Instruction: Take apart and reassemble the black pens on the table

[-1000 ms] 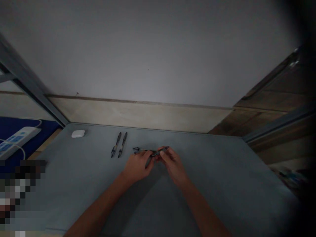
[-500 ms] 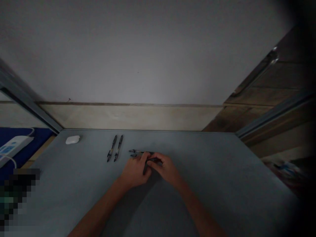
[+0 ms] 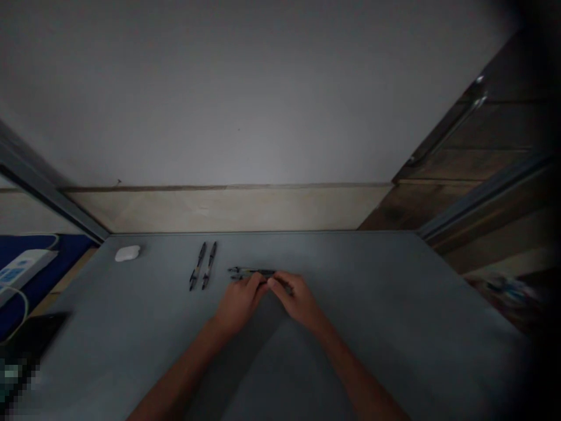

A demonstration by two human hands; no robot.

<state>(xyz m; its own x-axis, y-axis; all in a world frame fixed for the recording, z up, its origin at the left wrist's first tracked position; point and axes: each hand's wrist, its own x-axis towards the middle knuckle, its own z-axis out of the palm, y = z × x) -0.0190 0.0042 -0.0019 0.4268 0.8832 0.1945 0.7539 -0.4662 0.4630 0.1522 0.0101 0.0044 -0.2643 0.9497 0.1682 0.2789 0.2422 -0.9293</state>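
My left hand (image 3: 239, 301) and my right hand (image 3: 298, 296) meet near the middle of the grey table, both with closed fingers. Between them they grip a dark pen (image 3: 263, 282), mostly hidden by the fingers. Just beyond the hands a black pen (image 3: 252, 271) lies sideways on the table. The end of another pen (image 3: 235, 277) shows beside my left hand's knuckles. Left of the hands, two black pens (image 3: 197, 266) (image 3: 209, 266) lie side by side, roughly parallel and slightly slanted.
A white rounded case (image 3: 127, 253) lies at the back left of the table (image 3: 350, 280). A dark flat device (image 3: 41, 336) is at the left edge. Beyond that edge, a white power strip (image 3: 21, 272) with cables rests on blue cloth. A pale wall rises behind the table.
The dark piece that pointed down from between my hands no longer shows there. My fingertips have come closer together. The whole view has shifted slightly.
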